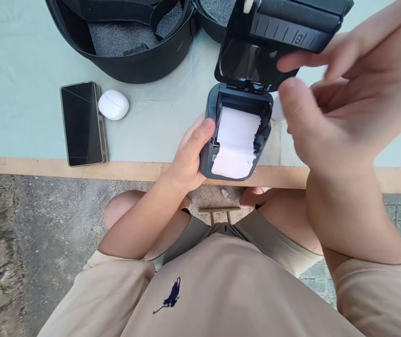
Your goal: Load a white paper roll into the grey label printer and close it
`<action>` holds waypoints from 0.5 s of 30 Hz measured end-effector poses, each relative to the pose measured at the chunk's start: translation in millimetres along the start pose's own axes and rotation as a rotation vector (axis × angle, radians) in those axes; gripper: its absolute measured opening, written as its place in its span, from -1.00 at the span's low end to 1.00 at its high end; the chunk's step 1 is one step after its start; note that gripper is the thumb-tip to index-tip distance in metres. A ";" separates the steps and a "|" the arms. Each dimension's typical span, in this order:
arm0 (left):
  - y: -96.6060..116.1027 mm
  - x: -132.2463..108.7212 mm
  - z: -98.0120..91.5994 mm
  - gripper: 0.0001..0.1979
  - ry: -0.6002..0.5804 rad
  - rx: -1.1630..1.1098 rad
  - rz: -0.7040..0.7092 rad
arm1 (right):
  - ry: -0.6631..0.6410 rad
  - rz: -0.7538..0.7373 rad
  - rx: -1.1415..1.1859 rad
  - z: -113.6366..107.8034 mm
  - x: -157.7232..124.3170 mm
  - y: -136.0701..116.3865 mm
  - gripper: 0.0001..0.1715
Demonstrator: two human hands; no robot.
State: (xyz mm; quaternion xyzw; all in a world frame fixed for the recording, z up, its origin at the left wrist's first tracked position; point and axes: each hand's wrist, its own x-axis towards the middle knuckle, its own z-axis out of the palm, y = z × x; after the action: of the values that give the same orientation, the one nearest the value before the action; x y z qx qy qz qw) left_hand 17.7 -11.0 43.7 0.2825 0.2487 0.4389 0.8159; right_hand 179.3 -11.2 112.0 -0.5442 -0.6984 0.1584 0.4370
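A small dark grey printer stands at the table's near edge with its lid swung open and up. A white paper roll lies in its bay, a strip hanging over the front. My left hand is closed round the printer's left side, thumb on the rim. My right hand hovers close to the camera, to the right of the open lid; its fingers are bent and apart, fingertips near the lid's edge, with nothing seen in them.
A black phone lies face up at the left, a white oval earbud case beside it. An open black carry case with grey foam sits at the back. The pale green table top ends in a wooden edge.
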 end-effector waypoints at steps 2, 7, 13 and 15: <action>0.4 -0.2 0.6 -0.69 0.016 0.009 -0.004 | -0.071 -0.114 -0.119 -0.6 -1.9 2.7 -0.89; -1.2 0.1 1.8 -0.65 0.056 0.010 0.020 | -0.219 -0.177 -0.358 -0.2 1.3 6.0 -0.87; -1.1 -1.6 2.7 -0.76 0.063 -0.010 0.007 | -0.483 -0.094 -0.633 3.2 8.0 -0.2 -0.68; -0.6 -2.4 2.4 -0.77 0.067 -0.017 -0.008 | -0.524 -0.105 -0.702 5.0 8.7 -2.4 -0.66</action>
State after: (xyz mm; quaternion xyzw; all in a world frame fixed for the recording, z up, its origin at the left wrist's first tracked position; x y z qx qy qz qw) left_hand 18.4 -13.9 45.4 0.2596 0.2733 0.4468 0.8113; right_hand 173.6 -3.0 114.6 -0.5650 -0.8238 0.0215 0.0412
